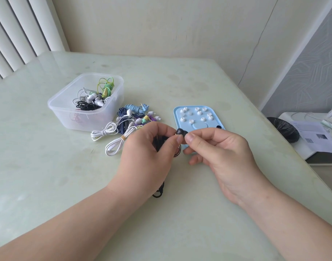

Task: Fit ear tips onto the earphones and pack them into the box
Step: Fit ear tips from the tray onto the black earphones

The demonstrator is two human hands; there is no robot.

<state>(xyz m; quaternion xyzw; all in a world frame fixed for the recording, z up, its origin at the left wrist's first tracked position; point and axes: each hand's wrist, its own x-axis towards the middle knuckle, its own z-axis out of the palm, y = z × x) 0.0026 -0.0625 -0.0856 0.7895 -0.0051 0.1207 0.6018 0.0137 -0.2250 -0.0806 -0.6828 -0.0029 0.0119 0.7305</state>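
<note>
Head view
- Left hand (148,147): yours, at centre frame. Its fingers curl round the coiled cable of a black earphone (180,133), and thumb and forefinger pinch the bud.
- Right hand (218,153): at 3 o'clock of the left. Thumb and forefinger pinch the far end of the same bud; the other fingers are loosely curled below. You cannot tell whether a tip is seated on it.
- Black cable (159,193): a loop shows under the left wrist, at 6 o'clock of the bud.
- Blue tray (201,125): flat on the table (48,176), at 1 o'clock of the hands; its near edge is hidden by your right fingers.
- White ear tips (191,121): scattered loose on the tray.
- Clear box (67,117): at 10 o'clock of the hands, lid off, with coiled earphones in black, white and green inside.
- Loose earphones (131,119): a heap of many colours on the table between box and tray, at 11 o'clock of the left hand.
</note>
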